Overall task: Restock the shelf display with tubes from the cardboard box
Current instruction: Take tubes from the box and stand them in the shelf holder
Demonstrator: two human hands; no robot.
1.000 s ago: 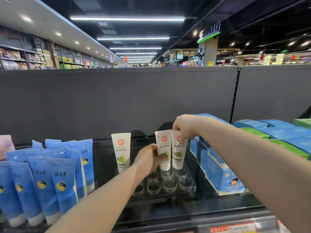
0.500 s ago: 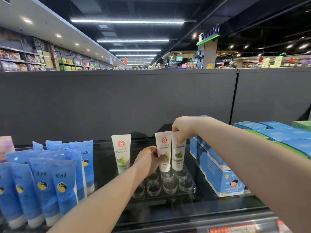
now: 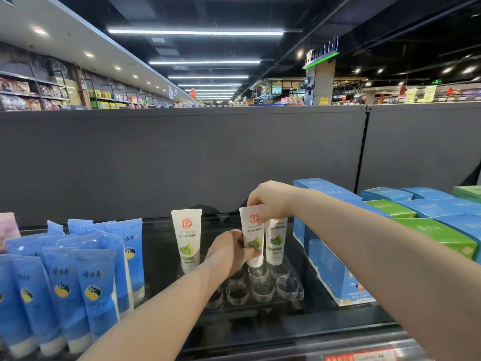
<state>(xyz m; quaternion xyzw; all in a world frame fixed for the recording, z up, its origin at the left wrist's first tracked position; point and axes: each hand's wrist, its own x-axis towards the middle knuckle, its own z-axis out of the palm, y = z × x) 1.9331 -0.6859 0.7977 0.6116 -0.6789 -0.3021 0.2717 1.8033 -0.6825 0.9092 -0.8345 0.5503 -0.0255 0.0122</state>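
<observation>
Both hands are on one tube. My left hand (image 3: 229,252) has its fingers curled round the lower half of the middle tube (image 3: 252,231), holding it upright over the back row of the clear tray (image 3: 295,295). My right hand (image 3: 270,201) is above it, pinching that tube's top seam and covering the top of the right tube (image 3: 277,243) just beside it. I cannot tell whether the middle tube's cap sits in a cup. A third white tube (image 3: 187,238) stands at the tray's back left corner. The tray sits mid-shelf (image 3: 286,325). Blue tubes (image 3: 86,290) crowd the shelf's left end, and blue boxes (image 3: 335,272) and green boxes (image 3: 437,233) fill the right.
</observation>
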